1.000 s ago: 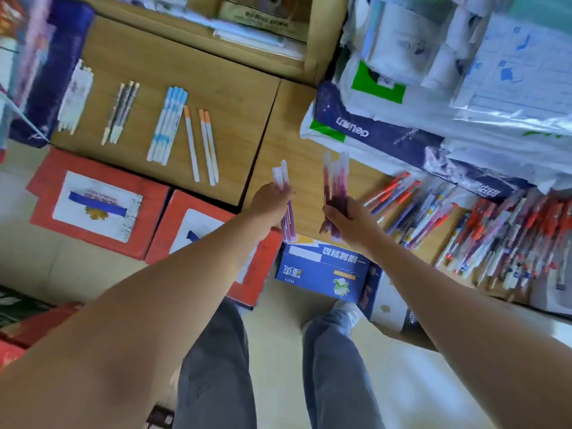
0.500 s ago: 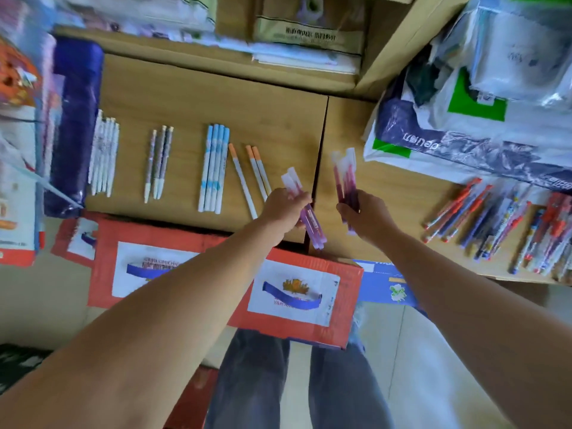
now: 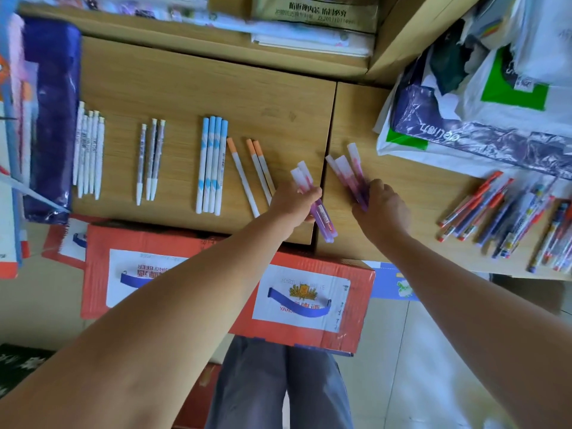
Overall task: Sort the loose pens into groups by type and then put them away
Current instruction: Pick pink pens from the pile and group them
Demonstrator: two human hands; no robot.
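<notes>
Pink-purple pens are split across both hands. left hand [image 3: 294, 202] has its fingers curled round two pink-purple pens [image 3: 323, 221], clear caps pointing away and the lower ends sticking out past the fist, over the front edge of the desk [image 3: 185, 88] just left of the seam between its two tops. right hand [image 3: 382, 209] grips a pink-purple bundle [image 3: 346, 171] just right of that seam. Three caps are fanned out, but the barrels are motion-blurred and the lower ends are hidden under the hand, so the exact count is unclear. The right fingers are mostly behind the back of the hand, with only the curl round the bundle readable. Can't tell if either set touches the wood. Sorted rows lie left of the left hand, in order outward: three orange-capped pens [image 3: 250, 171], nearest one partly covered by the left wrist; four blue-and-white pens [image 3: 212, 165] side by side; three grey patterned pens [image 3: 150, 159]; then white pens [image 3: 89, 150], five or six, too soft to count, print illegible. Beside those is a blue pouch [image 3: 52, 119]. On the right desk top is a loose pile [image 3: 507, 218] of red- and blue-trimmed pens, overlapping and cut off by the frame edge. plastic bags [image 3: 464, 119] are heaped behind it, contents obscured. red carton [image 3: 216, 274] sits below the desk edge, partly hidden by the left forearm; blue box [image 3: 390, 280] shows only a sliver beside it.
</notes>
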